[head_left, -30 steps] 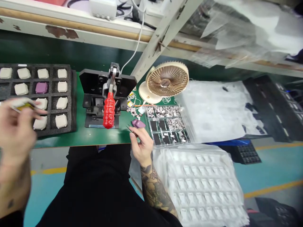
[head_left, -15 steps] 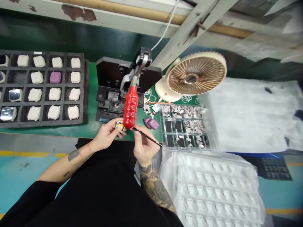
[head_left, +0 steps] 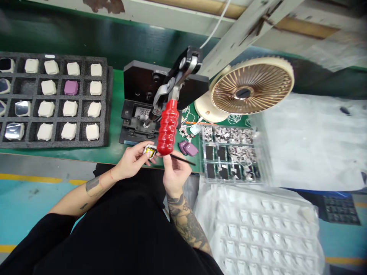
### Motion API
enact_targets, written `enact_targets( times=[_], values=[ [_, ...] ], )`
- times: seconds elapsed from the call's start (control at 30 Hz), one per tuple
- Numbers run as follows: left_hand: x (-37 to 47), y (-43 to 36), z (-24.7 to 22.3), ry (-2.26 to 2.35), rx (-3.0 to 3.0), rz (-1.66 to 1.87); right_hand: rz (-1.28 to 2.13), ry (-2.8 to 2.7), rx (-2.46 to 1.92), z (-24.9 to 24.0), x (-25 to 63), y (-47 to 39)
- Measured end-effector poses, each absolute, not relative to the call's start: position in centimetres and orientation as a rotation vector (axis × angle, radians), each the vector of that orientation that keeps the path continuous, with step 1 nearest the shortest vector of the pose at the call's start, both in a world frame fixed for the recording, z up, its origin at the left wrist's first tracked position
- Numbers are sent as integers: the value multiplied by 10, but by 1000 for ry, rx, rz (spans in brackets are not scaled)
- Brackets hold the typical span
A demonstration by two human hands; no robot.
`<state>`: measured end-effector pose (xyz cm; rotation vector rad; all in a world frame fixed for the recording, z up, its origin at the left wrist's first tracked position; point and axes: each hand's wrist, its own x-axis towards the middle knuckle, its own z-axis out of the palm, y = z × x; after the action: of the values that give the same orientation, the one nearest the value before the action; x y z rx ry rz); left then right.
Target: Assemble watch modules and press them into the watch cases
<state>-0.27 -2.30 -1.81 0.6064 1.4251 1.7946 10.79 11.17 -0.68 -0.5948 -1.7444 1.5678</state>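
My left hand [head_left: 129,161] pinches a small white watch case [head_left: 150,152] with yellow inside, near the front edge of the green bench. Close on its right, my right hand [head_left: 175,176] is closed around black tweezers [head_left: 184,159], whose thin end sticks out to the right. The tips of the tweezers are hidden behind the red ribbed handle [head_left: 167,130] of a toggle clamp, which hangs in front of both hands. Behind them stands the black press fixture [head_left: 134,86] that carries the clamp.
On the left, a grey foam tray [head_left: 109,103] holds several white cases and one purple case [head_left: 71,88]. Two purple pieces [head_left: 190,149] lie beside a clear parts box [head_left: 203,173]. A fan [head_left: 252,89] stands behind the box. Plastic-covered trays [head_left: 258,229] are at the lower right.
The view has shifted slightly, so the bench things sit further right. The watch case now shows more from behind the red handle. Both hands keep their hold.
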Motion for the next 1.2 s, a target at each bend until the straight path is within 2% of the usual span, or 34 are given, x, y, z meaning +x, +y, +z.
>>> enact_targets(
  times=[0.07, 0.13, 0.33, 0.57, 0.7, 0.83, 0.9, 1.03, 1.1, 1.2],
  values=[
    [-3, -24, -18, 1421, 607, 1790, 1797, -1657, -626, -8, 109, 112],
    [-3, -24, -18, 1435, 591, 1794, 1875, -1663, -589, -7, 114, 111],
    [-2, -18, -14, 1435, 512, 1852, 1462, -1598, -597, -2, 124, 116],
    [-9, -14, -4, 1415, 467, 1857, 1650, -1542, -686, -12, 119, 116],
    [-11, -13, 0, 1439, 406, 1874, 1706, -1561, -590, 13, 141, 138],
    [-8, -16, 2, 1497, 430, 1828, 1696, -1639, -394, 60, 191, 218],
    [-6, -17, 1, 1505, 465, 1809, 1486, -1657, -382, 82, 214, 269],
    [-5, -19, -4, 1538, 534, 1772, 557, -1355, -886, 102, 222, 325],
    [-5, -19, -6, 1552, 545, 1763, 385, -1339, -949, 93, 210, 312],
    [-5, -19, -7, 1574, 539, 1758, 394, -1591, -823, 57, 184, 253]
  ],
)
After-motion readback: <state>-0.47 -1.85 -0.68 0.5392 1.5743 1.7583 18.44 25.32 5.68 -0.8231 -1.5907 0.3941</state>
